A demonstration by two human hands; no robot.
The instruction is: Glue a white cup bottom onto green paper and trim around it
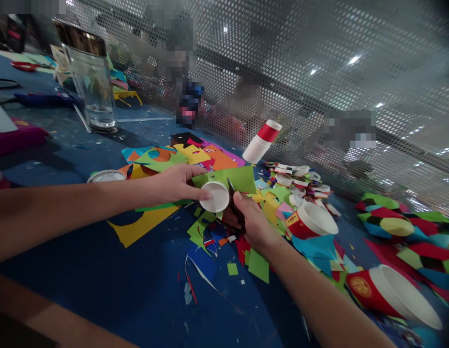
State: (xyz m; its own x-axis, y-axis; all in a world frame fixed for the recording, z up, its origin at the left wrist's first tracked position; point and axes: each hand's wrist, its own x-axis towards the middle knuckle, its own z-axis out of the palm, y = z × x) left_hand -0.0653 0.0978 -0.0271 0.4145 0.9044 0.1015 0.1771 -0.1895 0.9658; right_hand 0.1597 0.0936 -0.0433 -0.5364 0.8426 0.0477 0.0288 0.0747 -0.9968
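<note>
Between my hands is a sheet of green paper (242, 179) with a round white paper cup bottom (215, 197) against it. My left hand (183, 183) pinches both, thumb on the white disc and fingers behind the green sheet. My right hand (251, 215) is wrapped round a pair of scissors (231, 188). The dark blades meet the green paper just right of the disc; the handles are mostly hidden by my fingers. Below lie green paper scraps (201, 229) and a small green square (232, 269).
Coloured paper offcuts (195, 154) spread behind my hands. A stack of paper cups (262, 141) stands near the perforated screen (300, 72). Two red-and-white paper cups (311, 221) lie to the right, beside folded coloured paper pieces (398, 224). A glass tumbler (97, 82) stands at left.
</note>
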